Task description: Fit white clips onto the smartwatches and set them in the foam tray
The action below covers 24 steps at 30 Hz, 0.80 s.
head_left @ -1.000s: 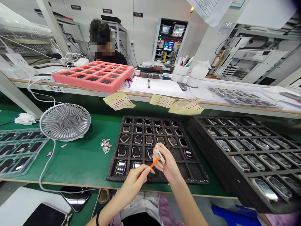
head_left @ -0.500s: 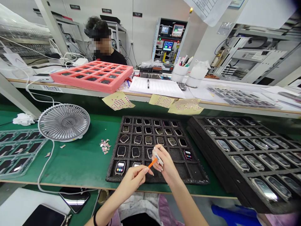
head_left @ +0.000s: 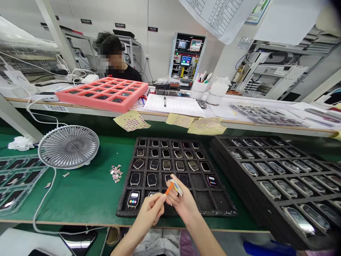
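Between the two hands is a small pale watch case (head_left: 177, 187), held on edge in my right hand (head_left: 183, 201), whose fingers are wrapped round it. My left hand (head_left: 152, 209) pinches an orange stick (head_left: 169, 188), its far end against the case. Both hands are above the front part of a black foam tray (head_left: 174, 174) of watches in compartments. A watch with a lit screen (head_left: 133, 199) lies at the tray's front left; another lit one (head_left: 212, 181) is near its right side. The hands hide some front compartments.
A grey fan (head_left: 69, 146) and small scraps (head_left: 116, 173) lie to the left, beyond them a clear tray (head_left: 20, 181). Stacked black trays (head_left: 269, 185) stand right. A shelf holds a pink foam tray (head_left: 128, 103) and papers (head_left: 173, 105). A person (head_left: 130, 73) sits behind it.
The view has shifted slightly. My right hand has turned the case, which now shows a yellow and blue edge. Another dark watch in the tray has come into view beside my right hand.
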### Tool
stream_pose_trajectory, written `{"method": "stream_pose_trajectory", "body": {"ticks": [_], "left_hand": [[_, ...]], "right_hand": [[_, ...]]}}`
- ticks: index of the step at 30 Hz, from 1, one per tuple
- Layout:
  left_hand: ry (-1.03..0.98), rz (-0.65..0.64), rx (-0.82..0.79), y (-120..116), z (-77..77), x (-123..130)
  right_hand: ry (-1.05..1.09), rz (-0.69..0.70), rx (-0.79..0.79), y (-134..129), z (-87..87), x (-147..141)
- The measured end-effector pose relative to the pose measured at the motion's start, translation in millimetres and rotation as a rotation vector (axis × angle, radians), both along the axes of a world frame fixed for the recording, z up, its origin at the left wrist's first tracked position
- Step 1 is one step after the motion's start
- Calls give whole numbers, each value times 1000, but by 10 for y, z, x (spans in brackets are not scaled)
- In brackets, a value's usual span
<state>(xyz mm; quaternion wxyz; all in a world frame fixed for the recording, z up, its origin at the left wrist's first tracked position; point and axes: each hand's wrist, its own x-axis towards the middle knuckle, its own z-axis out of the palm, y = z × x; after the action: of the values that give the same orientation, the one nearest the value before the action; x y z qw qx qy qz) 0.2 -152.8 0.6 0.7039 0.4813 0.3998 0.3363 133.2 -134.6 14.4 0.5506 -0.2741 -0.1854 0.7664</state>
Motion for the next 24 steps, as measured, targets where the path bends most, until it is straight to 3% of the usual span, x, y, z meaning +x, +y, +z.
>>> {"method": "stream_pose_trajectory", "body": {"ticks": [4, 9, 11, 14, 16, 19, 21, 24], "left_hand": [[46, 133, 182, 69, 46, 71], [79, 98, 237, 103, 94, 112], [110, 157, 232, 145, 54, -31], [289, 351, 289, 277, -24, -472], [508, 457, 404, 389, -68, -825], [856, 540, 435, 517, -127, -1226], [1008, 557, 418, 552, -164, -1347], [1096, 528, 426, 556, -205, -1370]], "right_hand": [[-273, -253, 19, -80, -31, -89], [-561, -329, 124, -140, -82, -142], [-668, -441, 166, -79, -99, 16], [-879, -597, 177, 82, -139, 480], [-1126, -597, 180, 180, -192, 834], [-1482, -458, 183, 250, -319, 1208], [-1627, -361, 243, 251, -408, 1309], [-1678, -262, 371, 217, -483, 1341]]}}
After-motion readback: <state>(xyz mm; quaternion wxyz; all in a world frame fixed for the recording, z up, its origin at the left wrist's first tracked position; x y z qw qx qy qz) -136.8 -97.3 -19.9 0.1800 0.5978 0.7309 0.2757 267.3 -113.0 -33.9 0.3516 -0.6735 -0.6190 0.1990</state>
